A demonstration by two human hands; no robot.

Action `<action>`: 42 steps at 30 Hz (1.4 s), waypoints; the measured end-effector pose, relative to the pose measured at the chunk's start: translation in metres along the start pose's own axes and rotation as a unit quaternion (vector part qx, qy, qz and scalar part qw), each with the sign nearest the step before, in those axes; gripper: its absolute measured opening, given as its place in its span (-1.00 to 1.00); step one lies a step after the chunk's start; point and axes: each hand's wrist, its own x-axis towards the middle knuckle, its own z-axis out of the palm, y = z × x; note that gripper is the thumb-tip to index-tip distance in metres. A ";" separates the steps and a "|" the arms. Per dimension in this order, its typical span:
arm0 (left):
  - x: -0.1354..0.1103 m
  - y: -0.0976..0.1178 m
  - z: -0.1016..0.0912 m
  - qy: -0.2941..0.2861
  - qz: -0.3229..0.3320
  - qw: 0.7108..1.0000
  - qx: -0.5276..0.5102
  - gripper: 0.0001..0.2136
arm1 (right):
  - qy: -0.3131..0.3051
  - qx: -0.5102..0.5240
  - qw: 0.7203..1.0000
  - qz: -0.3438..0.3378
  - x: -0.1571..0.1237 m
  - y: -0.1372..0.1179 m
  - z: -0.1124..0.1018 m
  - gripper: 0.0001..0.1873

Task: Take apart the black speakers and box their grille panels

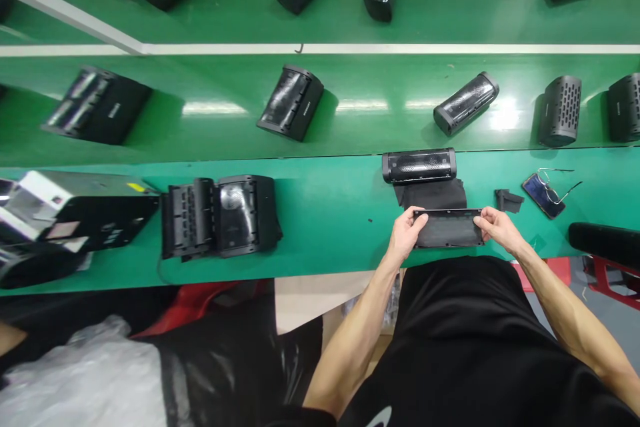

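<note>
Between my two hands I hold a black rectangular speaker panel [449, 229] with a raised rim and a dark inner face, just above the green bench. My left hand [406, 232] pinches its left end, thumb on top. At its right end, my right hand [497, 227] grips the corner in the same way. Beyond the panel lies a dark cloth sheet [437, 194]. A black speaker housing with a perforated front [419, 165] rests at the sheet's far edge. A small crumpled piece of black cloth [509, 201] is right of the sheet.
A phone [543, 197] with glasses [552, 195] on it lies to the right. Stacked speaker parts [240, 215] and a boxy machine [105, 213] stand on the left. Several black speakers, one a grilled speaker [561, 111], sit on the green belt [370, 127] beyond the bench.
</note>
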 end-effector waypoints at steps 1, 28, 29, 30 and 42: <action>0.000 0.000 0.000 0.002 -0.001 1.000 -0.002 -0.53 | 0.003 -0.005 1.000 -0.002 0.000 0.000 0.000 -0.42; 0.003 0.005 -0.008 -0.077 -0.078 0.982 -0.156 -0.42 | 0.015 0.063 0.998 -0.006 0.009 -0.006 -0.004 -0.38; 0.003 0.006 -0.007 -0.078 -0.079 0.981 -0.159 -0.42 | 0.015 0.076 0.997 -0.006 0.009 -0.007 -0.004 -0.38; 0.002 0.007 -0.007 -0.080 -0.079 0.980 -0.162 -0.42 | 0.016 0.088 0.996 -0.006 0.010 -0.008 -0.004 -0.37; 0.023 0.029 -0.009 -0.164 -0.109 0.950 -0.240 -0.26 | -0.024 0.123 0.992 -0.006 0.027 -0.043 -0.019 -0.36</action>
